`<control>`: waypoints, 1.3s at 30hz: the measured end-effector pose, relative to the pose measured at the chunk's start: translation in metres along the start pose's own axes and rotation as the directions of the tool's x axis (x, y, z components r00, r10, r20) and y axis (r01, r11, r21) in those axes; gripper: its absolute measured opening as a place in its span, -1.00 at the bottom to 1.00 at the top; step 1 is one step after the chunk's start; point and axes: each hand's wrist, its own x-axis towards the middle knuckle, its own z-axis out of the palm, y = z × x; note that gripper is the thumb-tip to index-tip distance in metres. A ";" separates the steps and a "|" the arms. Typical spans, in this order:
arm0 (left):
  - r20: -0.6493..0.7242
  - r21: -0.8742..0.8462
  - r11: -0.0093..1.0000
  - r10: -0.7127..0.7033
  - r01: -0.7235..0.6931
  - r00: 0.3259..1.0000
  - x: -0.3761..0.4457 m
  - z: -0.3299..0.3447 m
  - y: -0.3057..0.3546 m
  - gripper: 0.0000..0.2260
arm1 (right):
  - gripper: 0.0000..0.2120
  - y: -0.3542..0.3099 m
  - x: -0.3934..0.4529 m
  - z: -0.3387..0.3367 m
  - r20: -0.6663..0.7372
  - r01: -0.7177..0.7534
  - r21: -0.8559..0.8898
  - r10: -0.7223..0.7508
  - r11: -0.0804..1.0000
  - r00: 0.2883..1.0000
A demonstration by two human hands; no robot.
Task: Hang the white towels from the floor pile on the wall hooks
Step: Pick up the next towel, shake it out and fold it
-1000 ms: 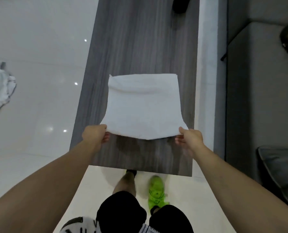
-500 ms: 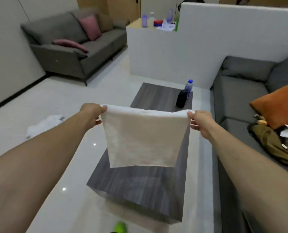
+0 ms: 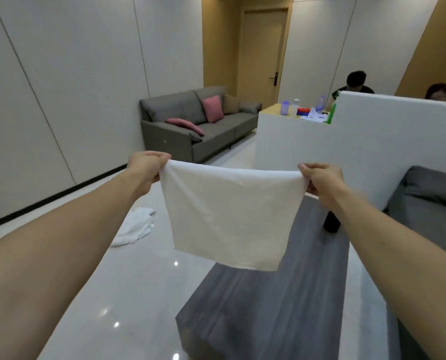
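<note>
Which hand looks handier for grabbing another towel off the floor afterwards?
Probably the left hand. Both it and the right hand pinch the held towel now, but the floor pile lies on the left side, below the left forearm.
</note>
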 end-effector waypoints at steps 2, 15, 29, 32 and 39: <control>0.011 0.004 0.999 0.039 -0.039 0.999 0.006 -0.039 0.009 -0.89 | -0.86 -0.014 -0.005 0.035 0.090 0.045 -0.007 -0.044 0.999 0.995; -0.429 0.461 0.881 0.325 -0.105 0.843 0.058 -0.352 0.036 -0.83 | -0.93 -0.067 -0.070 0.354 0.404 0.438 -0.148 -0.349 0.887 0.845; -0.787 0.293 0.955 0.271 -0.051 0.554 0.040 -0.676 0.026 -0.95 | -0.91 -0.093 -0.241 0.768 0.765 0.189 0.161 -0.244 0.969 0.596; -0.851 0.264 0.965 0.236 -0.007 0.470 0.023 -0.736 0.023 -0.88 | -0.78 -0.094 -0.286 0.843 0.850 0.142 0.187 -0.232 0.972 0.473; -0.856 0.372 0.922 0.294 0.111 0.425 -0.023 -0.855 0.043 -0.65 | -0.51 -0.128 -0.395 0.987 0.962 0.208 0.273 -0.266 0.939 -0.063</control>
